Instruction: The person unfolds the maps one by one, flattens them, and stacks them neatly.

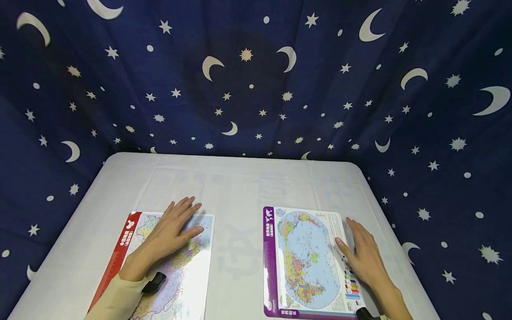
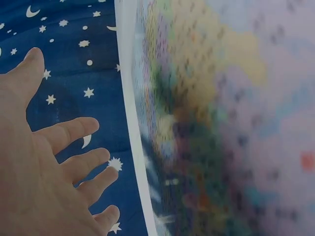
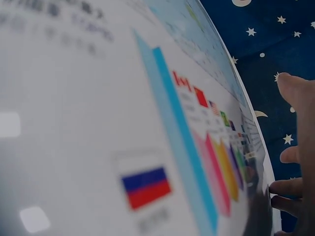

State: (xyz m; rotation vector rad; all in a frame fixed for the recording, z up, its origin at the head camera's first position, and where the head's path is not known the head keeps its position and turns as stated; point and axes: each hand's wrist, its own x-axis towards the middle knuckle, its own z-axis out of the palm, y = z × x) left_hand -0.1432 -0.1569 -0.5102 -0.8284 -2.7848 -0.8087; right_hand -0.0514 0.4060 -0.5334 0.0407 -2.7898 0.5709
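Observation:
A glossy China map sheet [image 1: 176, 280] with a red strip down its left side lies on the left half of the table. My left hand [image 1: 172, 235] is over its upper part, fingers extended and thumb out to the right. In the left wrist view the spread fingers [image 2: 74, 132] hold nothing, and the map's surface fills the right side. To the right lies a world map sheet [image 1: 308, 258] with a purple left strip. My right hand [image 1: 366, 255] is at its right edge, fingers extended and thumb overlapping the margin. The right wrist view shows printed flags [image 3: 146, 187] up close.
Both maps rest on a white-covered table [image 1: 240, 191], with a strip of cloth between them. A dark blue curtain [image 1: 256, 102] with moons and stars surrounds the back and sides. Dark wrist devices [image 1: 154, 283] sit at both cuffs.

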